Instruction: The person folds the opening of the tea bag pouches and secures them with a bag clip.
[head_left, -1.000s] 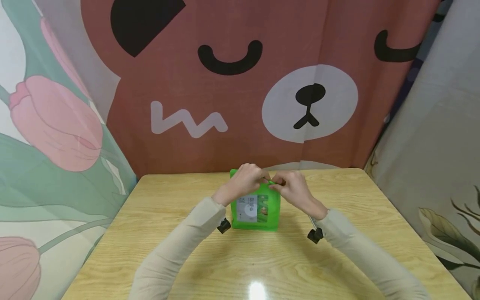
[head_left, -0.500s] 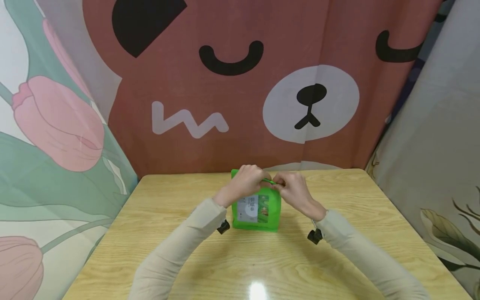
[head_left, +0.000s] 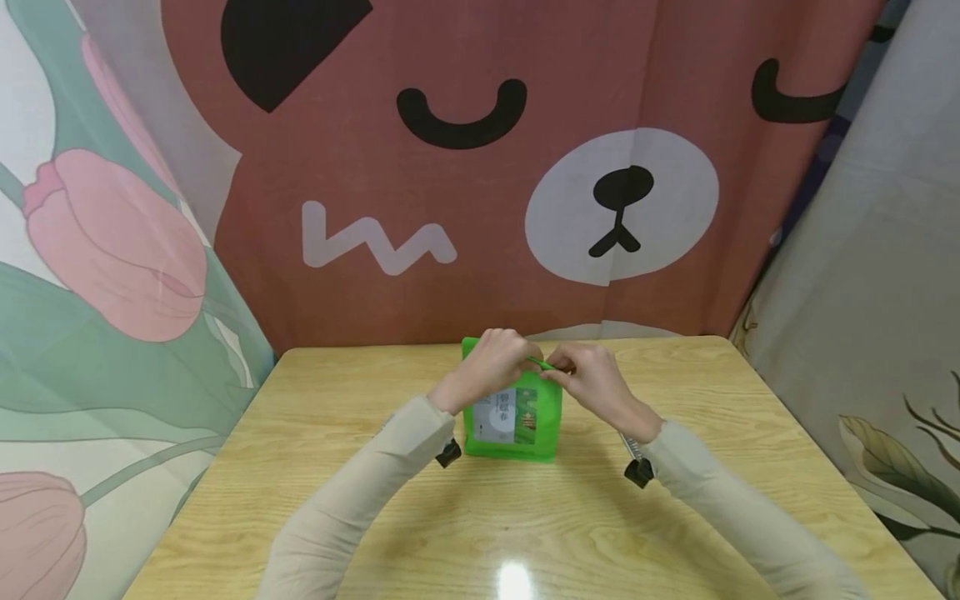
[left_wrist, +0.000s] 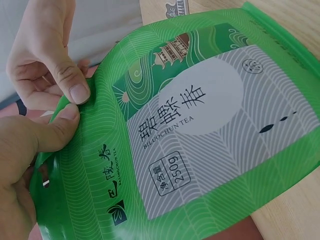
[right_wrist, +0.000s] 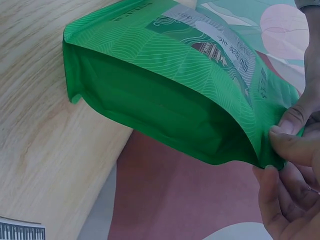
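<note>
Your left hand [head_left: 491, 360] and right hand [head_left: 592, 379] each have a pinching grip on the top edge of the green tea bag [head_left: 512, 423]. The bag stands upright on the desk [head_left: 337, 500], near its far edge.

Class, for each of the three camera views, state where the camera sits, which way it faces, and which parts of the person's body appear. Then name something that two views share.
Head: worn on the head, faces forward and down at the wooden table; shows both sleeved forearms, left hand and right hand pinching the top of the green tea pouch.
Left wrist: sits close beside the pouch's printed front; shows both thumbs.
Right wrist: looks along the pouch's side fold; shows right fingertips.
Shared: all views show the pouch.
</note>
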